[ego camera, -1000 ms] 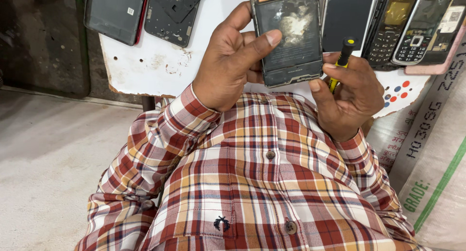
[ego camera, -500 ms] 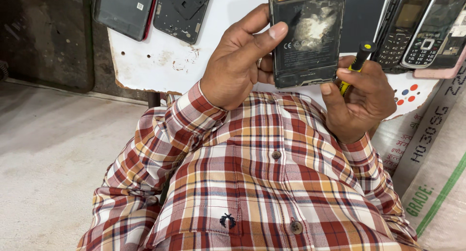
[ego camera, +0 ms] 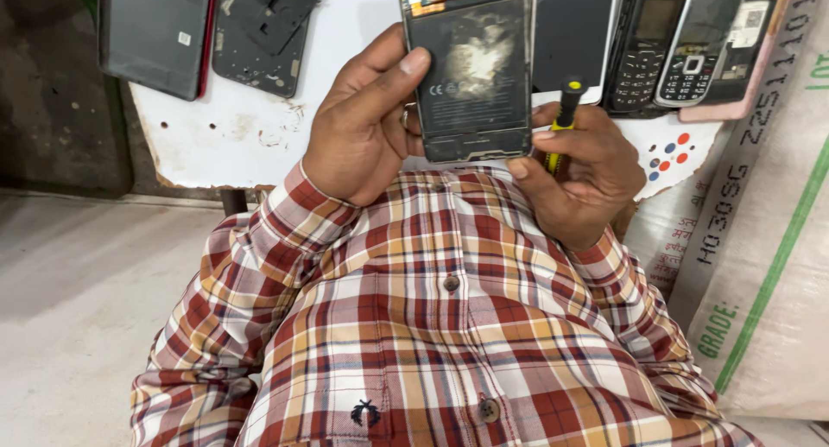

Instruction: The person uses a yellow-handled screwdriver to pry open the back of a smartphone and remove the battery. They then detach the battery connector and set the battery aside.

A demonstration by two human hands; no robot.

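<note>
The left hand [ego camera: 367, 132] grips the opened phone [ego camera: 471, 71], back up. The right hand [ego camera: 579, 175] closes around a yellow screwdriver [ego camera: 563, 119]. Steadying the phone firmly keeps the tip seated.

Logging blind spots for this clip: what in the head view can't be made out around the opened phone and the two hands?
- Opened phone: its top is cut off by the upper frame edge.
- Screwdriver: its tip is hidden inside the right hand.
- Left hand: the fingers behind the phone are hidden by it.
- Keypad phones on the white table: upper ends cut off by the frame edge.
</note>
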